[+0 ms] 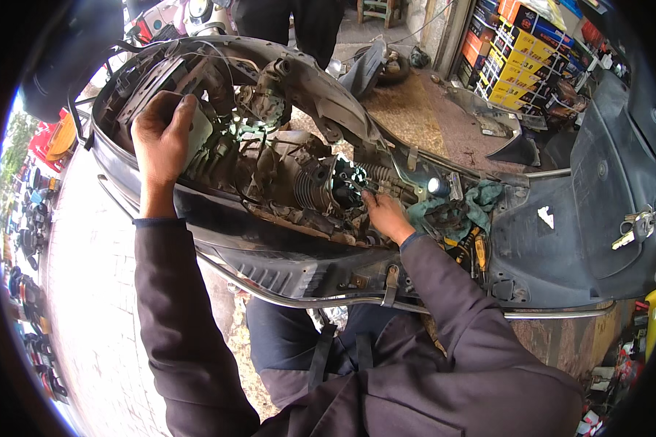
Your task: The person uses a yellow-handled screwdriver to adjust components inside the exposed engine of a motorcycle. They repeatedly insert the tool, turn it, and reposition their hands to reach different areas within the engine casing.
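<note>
A partly stripped scooter [270, 251] lies across in front of me, its engine exposed. My left hand [162, 135] is closed at the rear, thumb up, beside a pale grey part [200, 135]; what its fingers wrap round is mostly hidden. At the finned cylinder [313, 186], my right hand [386, 216] reaches in with thumb and fingers pinched together. Whatever they hold is too small and dark to make out. Just right of that hand lies a teal rag [481, 204], with a small lit torch [437, 186] by it. Yellow-handled tools [479, 251] rest below the rag.
Keys [638, 227] hang at the scooter's front, beyond the dark footboard [539, 247]. A metal side rail [328, 301] runs between me and the engine. Stacked yellow boxes [517, 65] stand at the back right. Someone in dark trousers [313, 25] stands behind the scooter.
</note>
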`<state>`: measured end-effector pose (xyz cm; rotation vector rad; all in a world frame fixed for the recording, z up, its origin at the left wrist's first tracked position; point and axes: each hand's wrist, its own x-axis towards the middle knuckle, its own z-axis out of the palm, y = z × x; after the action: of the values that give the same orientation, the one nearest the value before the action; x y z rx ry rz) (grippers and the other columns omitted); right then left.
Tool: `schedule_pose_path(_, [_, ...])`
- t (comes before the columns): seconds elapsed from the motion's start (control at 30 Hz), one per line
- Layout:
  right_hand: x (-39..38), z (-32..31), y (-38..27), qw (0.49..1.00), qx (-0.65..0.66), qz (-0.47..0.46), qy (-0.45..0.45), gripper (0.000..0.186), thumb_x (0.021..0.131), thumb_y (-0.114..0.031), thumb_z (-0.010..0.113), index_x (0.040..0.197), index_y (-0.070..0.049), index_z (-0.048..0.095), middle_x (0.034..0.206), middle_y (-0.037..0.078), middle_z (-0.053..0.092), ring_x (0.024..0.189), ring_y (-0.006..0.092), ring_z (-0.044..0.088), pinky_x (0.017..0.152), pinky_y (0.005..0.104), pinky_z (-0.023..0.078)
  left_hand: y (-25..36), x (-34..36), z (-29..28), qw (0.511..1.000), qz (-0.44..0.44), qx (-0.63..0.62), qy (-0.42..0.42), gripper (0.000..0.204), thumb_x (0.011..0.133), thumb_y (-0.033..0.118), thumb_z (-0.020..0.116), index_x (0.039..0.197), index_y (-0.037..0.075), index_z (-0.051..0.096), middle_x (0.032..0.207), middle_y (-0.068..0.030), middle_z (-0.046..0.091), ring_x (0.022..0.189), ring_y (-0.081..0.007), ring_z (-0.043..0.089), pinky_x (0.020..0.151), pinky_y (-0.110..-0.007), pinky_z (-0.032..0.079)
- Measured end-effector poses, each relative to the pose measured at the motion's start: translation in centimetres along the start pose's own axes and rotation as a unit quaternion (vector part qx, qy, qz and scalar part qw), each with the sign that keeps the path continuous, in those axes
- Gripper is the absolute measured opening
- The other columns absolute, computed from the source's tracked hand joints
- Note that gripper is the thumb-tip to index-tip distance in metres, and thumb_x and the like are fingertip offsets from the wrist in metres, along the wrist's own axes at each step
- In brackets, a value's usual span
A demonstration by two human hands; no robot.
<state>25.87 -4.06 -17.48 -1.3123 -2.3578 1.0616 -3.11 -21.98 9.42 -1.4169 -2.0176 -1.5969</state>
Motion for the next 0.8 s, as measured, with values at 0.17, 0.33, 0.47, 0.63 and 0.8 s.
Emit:
schedule_pose_path(0.17, [0.7, -1.7, -1.4, 0.994, 0.016, -0.069, 0.079, 0.047, 0.091, -0.046, 0.063, 0.092, 0.001, 0.068, 0.091, 0.028, 0.067, 0.092, 0.0447, 0.064, 0.079, 0.0487, 0.051, 0.0, -0.1, 0.0, 1.0, 0.011, -0.009, 0.003, 0.018, 0.09, 0.013, 0.067, 0.084, -0.004, 0.065, 0.07, -0.0014, 0.061, 0.068, -0.0072, 0.051, 0.063, -0.026, 0.045])
schedule_pose_path(0.33, [4.9, 1.6, -5.0, 0.953, 0.053, -0.258, 0.149, 0.029, 0.077, -0.025, 0.075, 0.087, 0.0, 0.065, 0.081, 0.026, 0.065, 0.081, 0.0448, 0.063, 0.074, 0.0508, 0.05, 1.0, -0.1, 0.0, 0.999, 0.037, 0.011, 0.023, 0.019, 0.085, 0.01, 0.07, 0.075, -0.003, 0.061, 0.062, -0.0035, 0.058, 0.061, -0.0068, 0.048, 0.057, -0.027, 0.043])
schedule_pose_path(0.47, [6.2, 2.8, -4.4, 0.95, 0.013, -0.279, 0.137, 0.019, 0.079, -0.018, 0.069, 0.081, -0.001, 0.061, 0.074, 0.025, 0.062, 0.074, 0.0457, 0.061, 0.068, 0.0543, 0.047, 1.5, -0.2, 0.1, 0.999, 0.044, 0.013, 0.029, 0.019, 0.085, 0.009, 0.069, 0.073, -0.003, 0.059, 0.059, -0.0041, 0.055, 0.058, -0.0073, 0.046, 0.055, -0.027, 0.042])
schedule_pose_path(0.63, [6.3, 2.7, -3.5, 0.946, -0.007, -0.29, 0.147, 0.018, 0.08, -0.015, 0.068, 0.08, 0.001, 0.058, 0.071, 0.026, 0.06, 0.071, 0.0469, 0.06, 0.065, 0.055, 0.046, 1.2, -0.3, 0.1, 0.998, 0.048, -0.003, 0.034, 0.019, 0.084, 0.009, 0.069, 0.072, -0.002, 0.058, 0.058, -0.0047, 0.054, 0.056, -0.0082, 0.045, 0.054, -0.027, 0.041])
schedule_pose_path(0.8, [6.9, 3.3, -3.7, 0.944, -0.03, -0.29, 0.155, 0.018, 0.078, -0.015, 0.068, 0.08, 0.001, 0.059, 0.07, 0.025, 0.061, 0.072, 0.0467, 0.06, 0.065, 0.0561, 0.046, 0.9, -0.1, 0.1, 0.998, 0.049, -0.007, 0.034, 0.02, 0.084, 0.009, 0.069, 0.072, -0.002, 0.058, 0.058, -0.0077, 0.054, 0.055, -0.0097, 0.045, 0.053, -0.029, 0.042])
